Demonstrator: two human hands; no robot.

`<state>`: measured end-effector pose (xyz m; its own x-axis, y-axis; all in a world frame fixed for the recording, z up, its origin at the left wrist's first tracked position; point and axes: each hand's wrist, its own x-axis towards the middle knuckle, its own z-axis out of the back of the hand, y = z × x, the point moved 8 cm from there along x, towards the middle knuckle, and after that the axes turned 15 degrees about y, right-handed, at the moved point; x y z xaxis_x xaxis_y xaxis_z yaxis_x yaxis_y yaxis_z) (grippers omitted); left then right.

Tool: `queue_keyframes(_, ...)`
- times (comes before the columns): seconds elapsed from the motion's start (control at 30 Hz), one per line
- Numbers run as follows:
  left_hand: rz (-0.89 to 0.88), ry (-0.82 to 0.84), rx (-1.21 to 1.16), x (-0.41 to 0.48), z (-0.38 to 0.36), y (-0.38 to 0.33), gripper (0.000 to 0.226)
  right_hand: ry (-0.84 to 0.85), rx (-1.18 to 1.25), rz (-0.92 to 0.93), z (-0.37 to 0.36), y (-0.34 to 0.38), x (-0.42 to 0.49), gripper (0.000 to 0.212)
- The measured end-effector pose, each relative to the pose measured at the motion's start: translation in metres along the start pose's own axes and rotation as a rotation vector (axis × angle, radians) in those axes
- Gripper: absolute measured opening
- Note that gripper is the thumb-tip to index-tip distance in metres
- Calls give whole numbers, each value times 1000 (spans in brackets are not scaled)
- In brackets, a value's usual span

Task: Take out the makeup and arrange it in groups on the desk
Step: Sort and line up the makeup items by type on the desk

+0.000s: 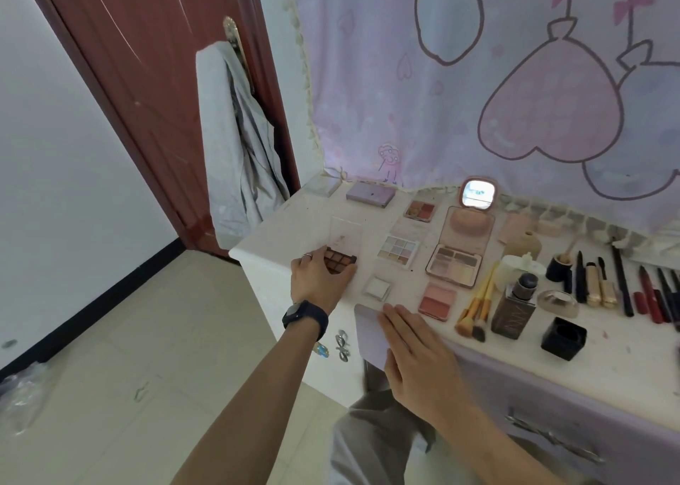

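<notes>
On desk (294, 223): left hand (319, 278) holds brown palette (341, 262); right hand (415, 355) flat on lilac case (369, 333) beside blush (438, 300)

Brown palette (339, 262), coral blush (437, 301), lilac heart-print curtain (515, 90).

My left hand (318, 278) covers the near end of the brown palette (340, 260). My right hand (415, 352) hides much of what may be a lilac lid (369, 332). The rightmost pencils (671, 293) run off frame.

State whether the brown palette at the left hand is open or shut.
Open: the palette shows bare brown pans, its clear lid swung back.
</notes>
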<state>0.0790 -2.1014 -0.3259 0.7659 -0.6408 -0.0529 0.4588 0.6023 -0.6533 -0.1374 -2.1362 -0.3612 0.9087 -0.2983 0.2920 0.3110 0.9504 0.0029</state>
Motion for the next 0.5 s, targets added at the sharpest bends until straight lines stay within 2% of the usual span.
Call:
queue_keyframes(0.2, -9, 48, -23, 2, -6, 4, 74, 4, 31, 18, 6, 1, -5, 54)
queue_keyframes(0.37, -99, 6, -155, 8, 22, 19, 43, -20, 80, 18, 10, -1, -4, 51)
queue_keyframes(0.5, -78, 40, -33, 39, 61, 40, 43, -66, 43, -15, 7, 2, 6, 50)
